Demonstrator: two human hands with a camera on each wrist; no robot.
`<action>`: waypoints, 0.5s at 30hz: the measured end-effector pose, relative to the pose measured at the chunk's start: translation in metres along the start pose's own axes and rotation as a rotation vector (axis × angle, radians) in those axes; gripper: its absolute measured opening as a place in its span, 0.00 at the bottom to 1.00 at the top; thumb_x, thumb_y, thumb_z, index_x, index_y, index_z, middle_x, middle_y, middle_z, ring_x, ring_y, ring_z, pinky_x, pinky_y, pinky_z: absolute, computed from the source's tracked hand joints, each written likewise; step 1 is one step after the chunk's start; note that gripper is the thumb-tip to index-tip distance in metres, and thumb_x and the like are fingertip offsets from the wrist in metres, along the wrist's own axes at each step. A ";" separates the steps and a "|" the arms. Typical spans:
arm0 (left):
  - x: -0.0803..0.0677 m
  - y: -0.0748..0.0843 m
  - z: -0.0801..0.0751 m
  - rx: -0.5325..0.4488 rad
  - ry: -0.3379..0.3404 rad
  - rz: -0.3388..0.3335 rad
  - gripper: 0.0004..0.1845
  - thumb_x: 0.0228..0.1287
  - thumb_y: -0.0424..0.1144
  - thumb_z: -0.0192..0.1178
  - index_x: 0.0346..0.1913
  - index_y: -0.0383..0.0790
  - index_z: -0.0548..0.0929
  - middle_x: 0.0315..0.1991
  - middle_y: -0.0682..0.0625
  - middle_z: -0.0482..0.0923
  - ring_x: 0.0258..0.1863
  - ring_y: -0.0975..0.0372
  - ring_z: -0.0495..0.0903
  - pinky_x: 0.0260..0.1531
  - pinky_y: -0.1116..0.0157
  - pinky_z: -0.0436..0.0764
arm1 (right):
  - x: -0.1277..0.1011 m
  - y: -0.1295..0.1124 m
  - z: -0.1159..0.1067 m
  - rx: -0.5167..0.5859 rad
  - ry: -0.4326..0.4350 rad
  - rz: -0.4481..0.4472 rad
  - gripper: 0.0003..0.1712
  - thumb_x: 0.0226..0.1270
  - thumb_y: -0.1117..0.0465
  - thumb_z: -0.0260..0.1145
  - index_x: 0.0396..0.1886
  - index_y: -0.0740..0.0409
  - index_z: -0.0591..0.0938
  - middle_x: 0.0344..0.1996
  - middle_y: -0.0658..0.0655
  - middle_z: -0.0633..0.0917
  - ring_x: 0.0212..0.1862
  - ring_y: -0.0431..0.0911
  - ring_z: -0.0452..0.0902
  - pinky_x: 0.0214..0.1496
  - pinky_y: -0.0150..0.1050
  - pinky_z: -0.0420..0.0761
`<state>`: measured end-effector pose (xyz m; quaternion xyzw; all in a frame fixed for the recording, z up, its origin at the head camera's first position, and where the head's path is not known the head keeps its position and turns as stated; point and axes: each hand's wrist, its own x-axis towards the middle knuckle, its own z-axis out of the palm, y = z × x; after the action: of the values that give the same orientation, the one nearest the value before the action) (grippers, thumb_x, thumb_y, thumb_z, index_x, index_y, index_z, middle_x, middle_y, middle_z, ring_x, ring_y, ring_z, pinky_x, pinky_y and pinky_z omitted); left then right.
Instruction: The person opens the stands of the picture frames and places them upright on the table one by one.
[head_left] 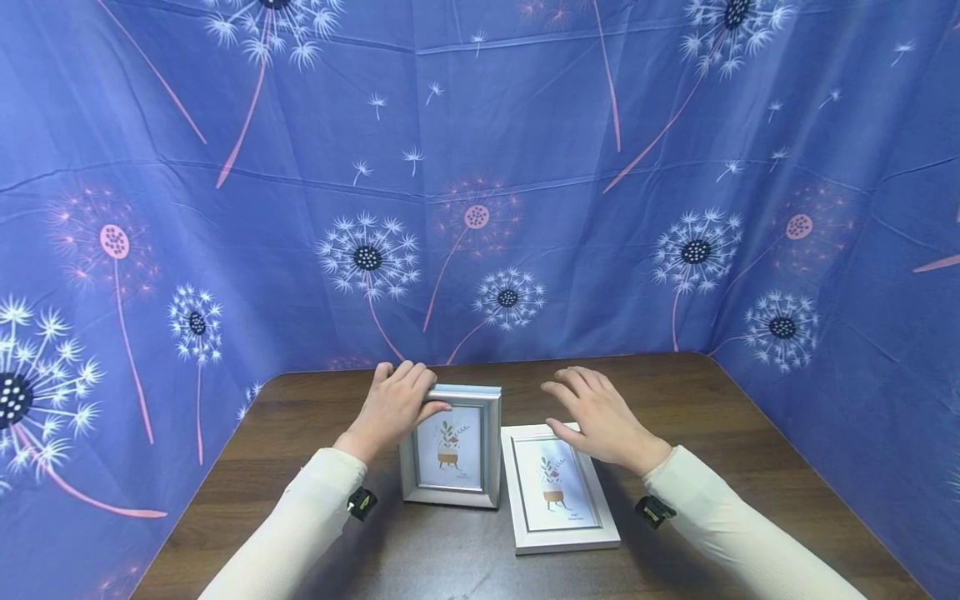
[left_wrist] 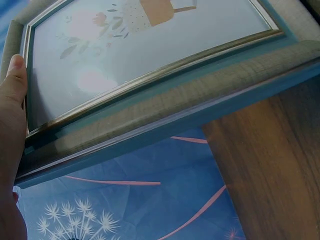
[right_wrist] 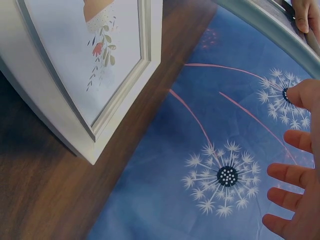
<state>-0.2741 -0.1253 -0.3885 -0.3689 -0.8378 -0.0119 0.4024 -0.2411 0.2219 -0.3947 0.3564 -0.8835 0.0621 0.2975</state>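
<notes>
Fingers of the left hand [head_left: 395, 406] gripped the standing grey frame [head_left: 452, 450] to steady it; the right hand [head_left: 600, 418] hovered spread over the flat white frame [head_left: 561, 490].

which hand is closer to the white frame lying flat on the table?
Right. The right hand hovers open over the top edge of the flat white frame. The left hand is off to its left, gripping the top corner of the upright grey frame.

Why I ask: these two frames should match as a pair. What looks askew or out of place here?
Only their poses differ. The grey frame stands upright, gripped at its top corner by the left hand; the white frame lies flat on the table, slightly turned. The right hand hovers open above it. No damage shows.
</notes>
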 end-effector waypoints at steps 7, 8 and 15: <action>0.002 -0.002 -0.005 0.006 0.009 0.047 0.31 0.70 0.68 0.35 0.34 0.43 0.71 0.29 0.53 0.68 0.30 0.57 0.66 0.38 0.54 0.63 | -0.002 -0.001 0.002 -0.005 -0.012 0.005 0.28 0.62 0.48 0.66 0.58 0.59 0.79 0.54 0.64 0.78 0.59 0.62 0.71 0.61 0.59 0.68; 0.002 -0.002 -0.005 0.004 0.009 0.053 0.31 0.70 0.68 0.35 0.34 0.43 0.72 0.29 0.53 0.68 0.30 0.57 0.66 0.38 0.54 0.63 | -0.002 -0.001 0.002 -0.006 -0.013 0.006 0.29 0.62 0.48 0.66 0.58 0.59 0.79 0.54 0.64 0.78 0.59 0.62 0.71 0.61 0.59 0.68; 0.004 -0.003 -0.009 0.005 -0.016 0.083 0.26 0.67 0.66 0.44 0.33 0.45 0.72 0.28 0.53 0.69 0.29 0.57 0.65 0.39 0.53 0.62 | -0.004 -0.001 0.002 -0.009 -0.005 0.007 0.29 0.62 0.47 0.66 0.58 0.59 0.79 0.54 0.64 0.78 0.59 0.62 0.71 0.61 0.58 0.68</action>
<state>-0.2719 -0.1281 -0.3789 -0.4024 -0.8249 0.0101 0.3968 -0.2393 0.2225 -0.3989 0.3521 -0.8858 0.0583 0.2966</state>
